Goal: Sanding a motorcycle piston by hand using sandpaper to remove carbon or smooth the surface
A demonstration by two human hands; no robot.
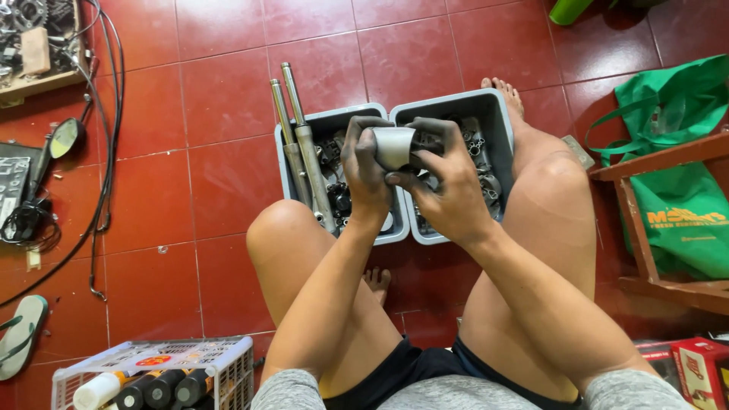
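Note:
I hold a short grey metal cylinder [394, 146], like a piston, in both grimy hands above two grey bins. My left hand [364, 168] wraps its left side with fingers curled over the top. My right hand [448, 182] grips its right and lower side. The left bin [286, 163] holds dark engine parts and two long chrome fork tubes [302, 144] that lean out over its far rim. The right bin [497, 114] holds more dark metal parts. My bare knees flank the bins.
Red tiled floor. A white plastic crate [220, 357] with spray cans sits at lower left. Black cables [106, 152] and a mirror [64, 137] lie at left, beside a sandal [19, 334]. A green bag [676, 190] and a wooden frame [645, 228] stand at right, a red box [699, 368] below.

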